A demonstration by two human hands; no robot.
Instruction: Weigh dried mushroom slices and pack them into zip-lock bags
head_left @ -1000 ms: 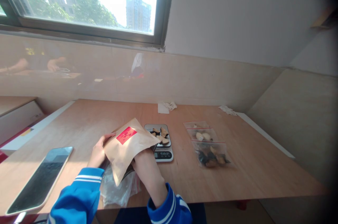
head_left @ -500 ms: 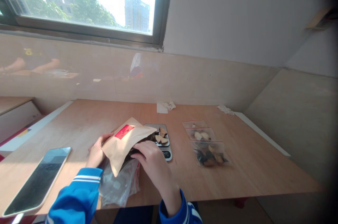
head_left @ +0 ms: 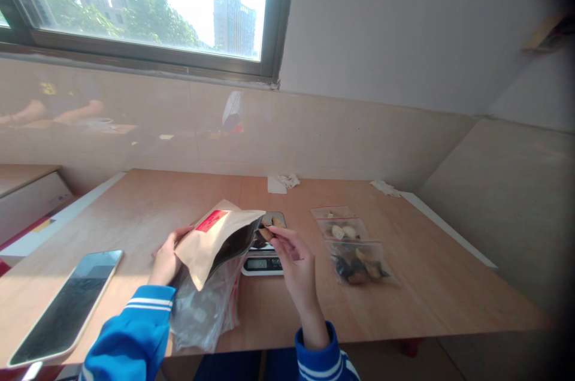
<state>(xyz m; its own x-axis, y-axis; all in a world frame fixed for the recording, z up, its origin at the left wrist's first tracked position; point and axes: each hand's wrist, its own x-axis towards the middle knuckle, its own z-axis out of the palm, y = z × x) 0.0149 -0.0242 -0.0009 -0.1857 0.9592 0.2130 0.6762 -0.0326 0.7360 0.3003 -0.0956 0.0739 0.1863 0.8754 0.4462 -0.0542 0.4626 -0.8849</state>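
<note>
My left hand (head_left: 165, 259) grips a brown paper pouch (head_left: 212, 241) with a red label, tilted with its open mouth facing right. Out past the pouch mouth, my right hand (head_left: 294, 259) pinches a small tan dried piece (head_left: 266, 233) just above a small kitchen scale (head_left: 265, 254). Several dried pieces lie on the scale's platform, partly hidden by the pouch. Its display faces me.
Crumpled clear zip bags (head_left: 204, 309) lie under the pouch near the table's front edge. Filled zip bags (head_left: 354, 249) of dried pieces lie to the right of the scale. A phone (head_left: 67, 303) rests at the left. Tissue scraps (head_left: 282, 182) sit by the back wall.
My right hand came out of the pouch and moved up and right, now pinching a piece over the scale. The pouch tipped lower, then its mouth gaped open.
</note>
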